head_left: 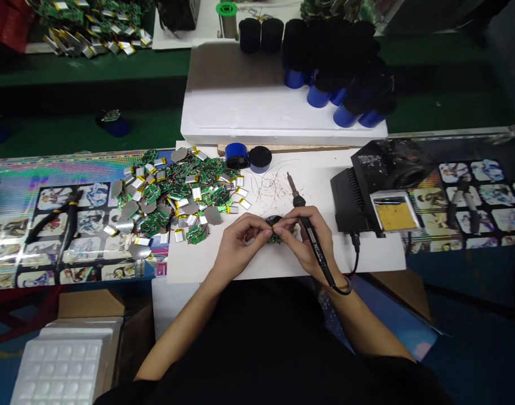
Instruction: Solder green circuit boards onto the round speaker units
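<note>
A soldering iron (pixel 318 251) rests in my right hand (pixel 303 243), its metal tip pointing up and away over the white board (pixel 215 264). The thumb and forefinger of that hand are also pinched together, meeting the fingertips of my left hand (pixel 239 243). My left hand is closed in a pinch; what lies between its fingers is too small to make out. Under both sets of fingertips is a small green circuit board (pixel 276 239) at a dark round part (pixel 274 219), mostly hidden. Left of my hands lies a heap of circuit boards with silver battery cells (pixel 197 194).
Two blue-and-black round housings (pixel 236 155) stand behind my hands, near loose wire scraps (pixel 274 188). A soldering station (pixel 354 197) with a yellow sponge (pixel 394 216) is at right. Pliers (pixel 71 216) lie at left. More housings (pixel 318 97) crowd a white foam block (pixel 240 107).
</note>
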Demonstrator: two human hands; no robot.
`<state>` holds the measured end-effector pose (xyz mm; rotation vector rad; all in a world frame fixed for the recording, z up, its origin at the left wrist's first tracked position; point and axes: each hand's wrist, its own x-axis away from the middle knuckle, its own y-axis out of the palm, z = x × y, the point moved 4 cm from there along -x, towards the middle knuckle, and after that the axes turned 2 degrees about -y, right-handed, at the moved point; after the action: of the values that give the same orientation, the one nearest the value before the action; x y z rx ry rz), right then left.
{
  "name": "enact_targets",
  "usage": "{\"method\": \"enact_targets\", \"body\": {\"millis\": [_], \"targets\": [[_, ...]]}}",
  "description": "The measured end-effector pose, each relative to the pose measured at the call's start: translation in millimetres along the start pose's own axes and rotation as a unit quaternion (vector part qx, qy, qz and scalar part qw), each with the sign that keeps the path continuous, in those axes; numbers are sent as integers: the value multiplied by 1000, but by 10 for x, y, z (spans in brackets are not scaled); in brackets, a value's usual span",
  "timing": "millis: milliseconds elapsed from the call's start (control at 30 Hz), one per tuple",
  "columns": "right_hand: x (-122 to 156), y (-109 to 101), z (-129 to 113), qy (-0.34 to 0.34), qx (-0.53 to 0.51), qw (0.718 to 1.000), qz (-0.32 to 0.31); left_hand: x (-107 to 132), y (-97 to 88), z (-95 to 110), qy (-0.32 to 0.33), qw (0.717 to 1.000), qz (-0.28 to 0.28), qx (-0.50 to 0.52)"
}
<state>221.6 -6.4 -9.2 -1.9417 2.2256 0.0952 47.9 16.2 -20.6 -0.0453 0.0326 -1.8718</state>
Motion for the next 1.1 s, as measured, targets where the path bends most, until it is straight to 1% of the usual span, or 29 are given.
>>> {"method": "enact_targets", "body": {"millis": [133,267,533,633,767,900,1000,1100], "targets": [[-3,11,-15,-11,-14,1000,-9,2,7,-4,-3,1000,-1,13],[1,7,-24,-13,4,1000,-18,-4,11,6,-17,1000,-1,25],[40,6,-75,-56,63,996,-38,-25,42,-39,-69,992,-30,105],[54,17,-89,-76,79,993,-46,-29,38,-36,-69,991,-46,101],[71,-7,-91,-92,107,988,-62,-29,-5,41,-15,998,-53,5],[124,-134,-125,-99,141,982,-76,-40,-49,123,38,993,-73,-84],[177,-305,-175,-76,135,987,-53,-68,-77,172,90,982,-104,-130],[199,-482,-222,-26,57,998,-6,-105,-87,195,133,964,-146,-177]]}}
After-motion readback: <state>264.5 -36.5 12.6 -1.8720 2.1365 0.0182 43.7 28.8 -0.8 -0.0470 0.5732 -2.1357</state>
